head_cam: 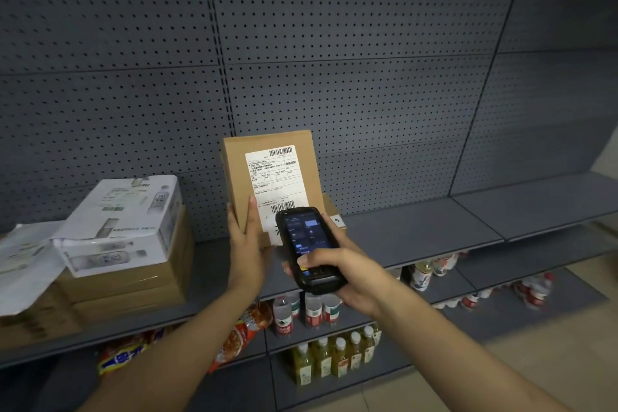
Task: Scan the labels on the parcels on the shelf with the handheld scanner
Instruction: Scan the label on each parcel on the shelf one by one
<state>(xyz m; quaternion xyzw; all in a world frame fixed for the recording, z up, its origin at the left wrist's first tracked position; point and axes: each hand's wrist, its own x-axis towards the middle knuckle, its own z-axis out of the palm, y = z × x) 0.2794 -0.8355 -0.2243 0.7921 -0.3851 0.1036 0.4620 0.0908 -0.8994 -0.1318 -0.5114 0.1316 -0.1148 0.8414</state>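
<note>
My left hand (247, 237) holds a flat brown cardboard parcel (240, 170) upright above the grey shelf (418, 231), thumb on its front face. A white shipping label (274, 177) with barcodes faces me. My right hand (337, 274) grips a black handheld scanner (307, 244) just below and in front of the label's lower edge, its lit screen toward me, my thumb on its keypad. Another brown parcel (331, 207) lies on the shelf behind, mostly hidden.
At the left of the shelf a white printed box (123, 221) lies on stacked brown cartons (133, 284), with loose white wrapping (23, 257) beside it. Lower shelves hold drink bottles (334, 354) and snack bags (234, 341). Grey pegboard (334, 43) backs the shelving.
</note>
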